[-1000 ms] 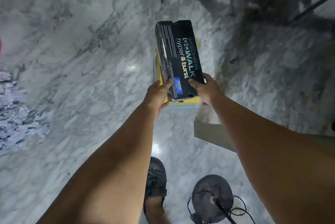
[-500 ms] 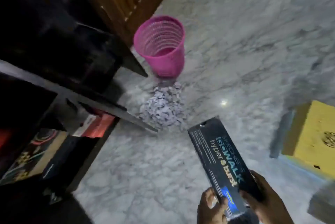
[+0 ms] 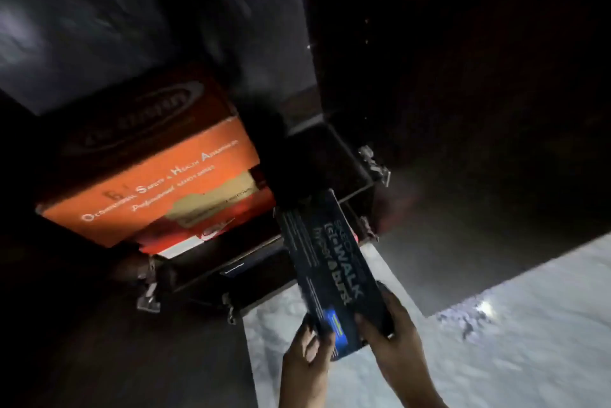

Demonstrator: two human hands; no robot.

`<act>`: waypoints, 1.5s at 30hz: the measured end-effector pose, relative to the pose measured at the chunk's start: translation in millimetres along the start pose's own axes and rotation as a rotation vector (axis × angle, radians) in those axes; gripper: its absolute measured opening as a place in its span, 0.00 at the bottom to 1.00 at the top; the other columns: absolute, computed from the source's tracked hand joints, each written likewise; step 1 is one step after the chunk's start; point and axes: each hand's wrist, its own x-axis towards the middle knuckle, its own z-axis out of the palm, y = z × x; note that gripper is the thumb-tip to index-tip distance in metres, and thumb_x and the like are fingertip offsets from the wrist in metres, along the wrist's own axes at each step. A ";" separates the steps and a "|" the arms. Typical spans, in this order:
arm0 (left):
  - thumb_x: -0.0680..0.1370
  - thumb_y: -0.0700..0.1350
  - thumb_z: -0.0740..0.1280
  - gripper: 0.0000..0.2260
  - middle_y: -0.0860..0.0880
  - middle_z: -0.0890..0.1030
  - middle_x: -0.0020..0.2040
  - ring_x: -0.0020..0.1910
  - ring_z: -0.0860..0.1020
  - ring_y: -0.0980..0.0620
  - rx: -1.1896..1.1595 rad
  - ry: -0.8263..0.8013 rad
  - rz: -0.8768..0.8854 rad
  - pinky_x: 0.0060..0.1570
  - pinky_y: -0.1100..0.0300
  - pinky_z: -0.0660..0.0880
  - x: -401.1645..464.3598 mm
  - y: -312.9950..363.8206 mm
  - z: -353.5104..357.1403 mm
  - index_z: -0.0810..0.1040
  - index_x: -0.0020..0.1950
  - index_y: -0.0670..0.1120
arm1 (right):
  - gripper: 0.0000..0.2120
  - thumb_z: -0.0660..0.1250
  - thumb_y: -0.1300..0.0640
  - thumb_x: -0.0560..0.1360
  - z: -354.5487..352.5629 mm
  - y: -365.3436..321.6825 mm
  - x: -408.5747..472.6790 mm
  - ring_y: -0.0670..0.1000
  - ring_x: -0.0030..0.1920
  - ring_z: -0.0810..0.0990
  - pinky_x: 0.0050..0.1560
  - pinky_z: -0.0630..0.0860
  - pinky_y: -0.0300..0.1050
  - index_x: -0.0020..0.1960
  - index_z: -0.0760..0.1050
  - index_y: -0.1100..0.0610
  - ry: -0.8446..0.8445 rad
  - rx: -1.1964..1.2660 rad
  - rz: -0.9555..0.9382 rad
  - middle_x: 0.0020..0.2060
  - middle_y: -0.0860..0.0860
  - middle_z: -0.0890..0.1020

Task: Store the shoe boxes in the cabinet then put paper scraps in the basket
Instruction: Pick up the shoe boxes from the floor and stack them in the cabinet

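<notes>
now that the view has swung from the floor to the cabinet point(image 3: 330, 149), left hand point(image 3: 305, 354) and right hand point(image 3: 393, 338) – both clamped on the black shoe box point(image 3: 327, 262) – point it at the shelf beside the orange box point(image 3: 158, 169).

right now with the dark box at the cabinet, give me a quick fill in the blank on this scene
1. The dark blue printed shoe box is gripped at its near end by ____ hands.
2. Inside the dark wooden cabinet already sits a large ____ box.
3. The floor under the hands is pale ____.

Missing words: both; orange; marble
</notes>
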 end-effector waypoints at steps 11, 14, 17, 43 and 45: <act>0.71 0.61 0.69 0.34 0.65 0.79 0.63 0.59 0.77 0.71 0.141 0.006 0.258 0.55 0.73 0.72 233.4 87.0 51.4 0.68 0.76 0.54 | 0.28 0.78 0.44 0.70 93.6 -75.9 244.9 0.58 0.56 0.84 0.56 0.80 0.51 0.66 0.72 0.50 0.138 -0.141 -0.102 0.58 0.54 0.84; 0.78 0.57 0.68 0.25 0.68 0.79 0.57 0.56 0.77 0.70 0.177 0.080 0.287 0.50 0.78 0.70 264.0 94.5 53.4 0.69 0.74 0.57 | 0.27 0.75 0.44 0.72 113.1 -81.1 279.0 0.56 0.60 0.82 0.58 0.79 0.48 0.67 0.72 0.50 0.100 -0.126 -0.170 0.58 0.52 0.83; 0.81 0.55 0.65 0.23 0.64 0.79 0.55 0.51 0.75 0.74 0.278 0.109 0.320 0.45 0.83 0.67 278.4 101.3 50.6 0.70 0.76 0.55 | 0.29 0.70 0.41 0.75 126.2 -80.1 293.9 0.56 0.67 0.76 0.62 0.75 0.49 0.72 0.67 0.48 0.071 -0.090 -0.204 0.63 0.54 0.79; 0.68 0.59 0.74 0.12 0.48 0.87 0.43 0.45 0.85 0.48 1.027 -0.647 -0.446 0.53 0.44 0.82 -59.1 -215.0 204.3 0.83 0.42 0.52 | 0.28 0.62 0.43 0.82 -272.5 280.7 -145.6 0.61 0.70 0.75 0.65 0.72 0.50 0.78 0.63 0.54 0.718 0.098 0.941 0.71 0.62 0.74; 0.74 0.55 0.72 0.06 0.49 0.86 0.45 0.46 0.84 0.48 1.101 -0.726 -0.383 0.53 0.45 0.82 -93.1 -217.9 264.8 0.82 0.44 0.53 | 0.28 0.61 0.43 0.83 -328.6 308.4 -168.1 0.62 0.71 0.73 0.65 0.70 0.51 0.78 0.63 0.54 0.806 0.134 0.998 0.73 0.61 0.73</act>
